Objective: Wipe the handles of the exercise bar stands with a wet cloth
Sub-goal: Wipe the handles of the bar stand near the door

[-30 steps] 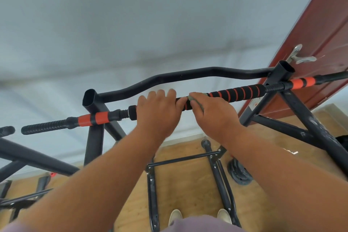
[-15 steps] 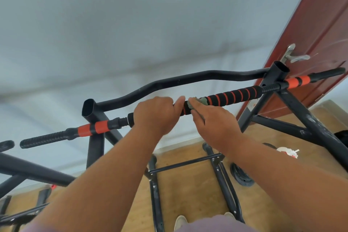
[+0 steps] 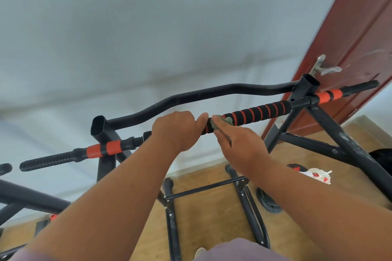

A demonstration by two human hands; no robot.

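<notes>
Foam handle (image 3: 257, 112) of the black stand (image 3: 308, 89) looks soft and grippy, the bar rigid. Left hand (image 3: 177, 131) clenches the handle; right hand (image 3: 237, 146) pinches a small, limp grey-green cloth (image 3: 222, 122) against it just beside, best wrapped snugly round.

Left hand (image 3: 176, 131) grips black-orange foam handle (image 3: 258, 112) of exercise bar stand (image 3: 305, 91). Right hand (image 3: 241, 148) presses grey-green cloth (image 3: 222, 122) on handle, just beside left. Red door (image 3: 350, 48) behind, wood floor (image 3: 207, 218) below.
</notes>
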